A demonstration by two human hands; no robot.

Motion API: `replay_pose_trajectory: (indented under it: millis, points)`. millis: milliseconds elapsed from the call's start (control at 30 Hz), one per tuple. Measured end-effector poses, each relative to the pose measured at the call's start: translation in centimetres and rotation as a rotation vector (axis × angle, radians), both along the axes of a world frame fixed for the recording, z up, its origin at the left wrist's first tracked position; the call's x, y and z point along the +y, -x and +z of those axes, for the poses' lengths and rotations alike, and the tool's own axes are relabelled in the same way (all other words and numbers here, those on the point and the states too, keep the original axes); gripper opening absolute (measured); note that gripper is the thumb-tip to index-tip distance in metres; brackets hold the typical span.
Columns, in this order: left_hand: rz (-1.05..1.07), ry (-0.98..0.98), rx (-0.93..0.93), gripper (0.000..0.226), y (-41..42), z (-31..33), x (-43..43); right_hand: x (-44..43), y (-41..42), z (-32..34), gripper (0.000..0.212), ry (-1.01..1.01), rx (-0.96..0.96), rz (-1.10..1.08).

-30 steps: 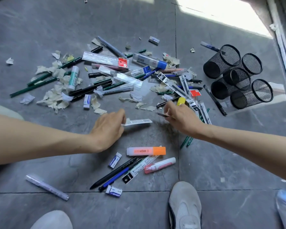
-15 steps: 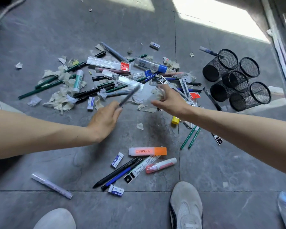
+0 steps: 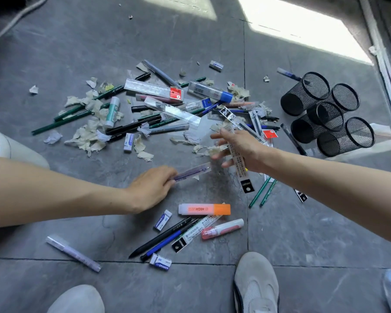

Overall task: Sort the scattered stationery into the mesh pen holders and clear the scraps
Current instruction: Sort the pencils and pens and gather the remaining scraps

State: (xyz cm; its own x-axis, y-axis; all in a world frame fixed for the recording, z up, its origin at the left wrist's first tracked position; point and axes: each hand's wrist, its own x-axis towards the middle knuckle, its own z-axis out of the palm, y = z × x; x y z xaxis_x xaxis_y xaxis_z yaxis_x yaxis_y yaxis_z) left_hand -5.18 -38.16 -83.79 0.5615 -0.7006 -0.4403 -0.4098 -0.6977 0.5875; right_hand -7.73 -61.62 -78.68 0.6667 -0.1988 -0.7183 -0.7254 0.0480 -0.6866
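Pens, green pencils, rulers, erasers and torn paper scraps (image 3: 88,136) lie scattered over a grey tiled floor (image 3: 77,53). My left hand (image 3: 151,188) is shut on a pen in a clear sleeve (image 3: 191,173) that points right, low over the floor. My right hand (image 3: 239,147) has its fingers spread and a long packaged refill (image 3: 240,168) pinned under the palm, black end hanging down. Several black mesh pen holders (image 3: 325,114) lie on their sides at the right, apart from both hands.
An orange highlighter (image 3: 204,209), a pink correction tape (image 3: 222,228), erasers (image 3: 162,220), dark pens (image 3: 160,239) and a purple marker (image 3: 73,254) lie near my feet. My shoes (image 3: 255,285) are at the bottom edge. A window frame (image 3: 384,64) runs along the right.
My left hand came down and toward me with the sleeved pen, now lying flat instead of raised. My right hand moved right and took up the packaged refill. The view shifted slightly.
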Motion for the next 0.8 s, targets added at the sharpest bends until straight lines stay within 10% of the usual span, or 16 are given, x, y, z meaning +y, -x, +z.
replay_pose_trajectory:
  millis: [800]
  points:
    - [-0.292,0.009,0.151,0.004,3.4,0.7,1.0,3.7,0.8,-0.9,0.038,0.088,-0.060,0.220]
